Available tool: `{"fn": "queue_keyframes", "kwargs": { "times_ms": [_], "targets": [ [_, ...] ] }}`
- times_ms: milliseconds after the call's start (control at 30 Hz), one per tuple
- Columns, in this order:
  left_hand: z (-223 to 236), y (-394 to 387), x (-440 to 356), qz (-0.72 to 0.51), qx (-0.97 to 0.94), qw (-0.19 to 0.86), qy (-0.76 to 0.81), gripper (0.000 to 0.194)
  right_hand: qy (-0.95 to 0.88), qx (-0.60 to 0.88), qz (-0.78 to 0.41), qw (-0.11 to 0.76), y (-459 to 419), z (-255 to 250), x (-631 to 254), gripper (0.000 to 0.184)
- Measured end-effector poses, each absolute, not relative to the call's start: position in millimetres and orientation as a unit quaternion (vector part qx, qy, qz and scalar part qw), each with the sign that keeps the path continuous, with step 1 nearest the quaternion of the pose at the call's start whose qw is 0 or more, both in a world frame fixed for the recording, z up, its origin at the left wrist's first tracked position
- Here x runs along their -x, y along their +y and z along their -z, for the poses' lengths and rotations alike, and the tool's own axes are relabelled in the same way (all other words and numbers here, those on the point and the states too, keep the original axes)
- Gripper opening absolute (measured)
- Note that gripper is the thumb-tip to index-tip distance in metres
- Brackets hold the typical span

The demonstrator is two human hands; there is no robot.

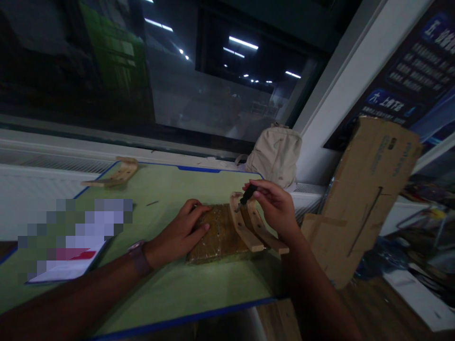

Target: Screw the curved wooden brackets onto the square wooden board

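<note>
A brown slab-like block (213, 237), with a shiny clear wrapping, lies on the green table top. My left hand (186, 225) rests on its left part, thumb and forefinger spread apart on the top face. Two curved wooden pieces with holes, one nearer (244, 232) and one farther right (265, 228), lie side by side across the block's right end. In my right hand (277, 206) is a short black-handled screwdriver (248, 194), closed between thumb and fingers. Its tip points down at the upper end of the nearer wooden piece; the exact contact is too small to tell.
Another curved wooden piece (119, 174) lies at the table's far left corner. A partly blurred booklet (85, 258) is on the left. Beyond the table stand a beige backpack (275, 154) and, at right, a tall cardboard box (369, 189). A small dark strip (152, 203) lies mid-table.
</note>
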State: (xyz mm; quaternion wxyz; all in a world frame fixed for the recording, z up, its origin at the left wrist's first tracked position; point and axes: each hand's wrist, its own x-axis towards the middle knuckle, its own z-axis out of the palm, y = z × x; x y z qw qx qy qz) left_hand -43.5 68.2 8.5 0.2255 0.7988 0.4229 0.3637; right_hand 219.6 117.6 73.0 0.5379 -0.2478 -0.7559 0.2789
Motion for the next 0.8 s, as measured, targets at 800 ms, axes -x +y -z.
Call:
{"fn": "queue_keyframes", "kwargs": {
  "times_ms": [800],
  "targets": [
    [-10.9, 66.9, 44.0, -0.362, -0.804, 0.217, 0.419, 0.034, -0.774, 0.274, -0.111, 0.560, 117.7, -76.3, -220.5, 0.018]
  ]
}}
